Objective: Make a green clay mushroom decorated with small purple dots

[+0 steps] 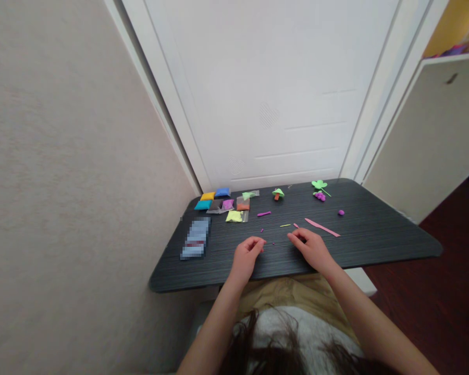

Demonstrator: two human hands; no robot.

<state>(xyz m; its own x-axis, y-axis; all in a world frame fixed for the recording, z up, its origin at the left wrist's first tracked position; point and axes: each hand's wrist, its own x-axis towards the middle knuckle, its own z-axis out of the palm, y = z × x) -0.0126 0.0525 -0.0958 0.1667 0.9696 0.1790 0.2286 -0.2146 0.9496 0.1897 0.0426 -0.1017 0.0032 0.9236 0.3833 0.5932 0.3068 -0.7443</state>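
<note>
My left hand [249, 254] is closed near the table's front edge, thumb and fingertips together; whatever may be between them is too small to make out. To its right, my right hand [311, 248] is curled with thumb and index finger close together, and I cannot make out anything in it. A small pink piece [296, 225] shows just beyond the right fingers. Between and ahead of the hands lie a thin yellow strip [285, 225], a small purple bit [262, 230] and a tiny purple crumb [273, 244]. A pink clay knife [322, 227] lies beyond the right hand.
On the dark table [219, 271] are several clay packets [234, 216], a purple tool [264, 214], a green-topped clay mushroom [278, 194], a green clay clover [319, 185], purple clay grapes [319, 196] and a purple ball [341, 212]. A blurred rectangular object [196, 238] lies left; a white door stands behind.
</note>
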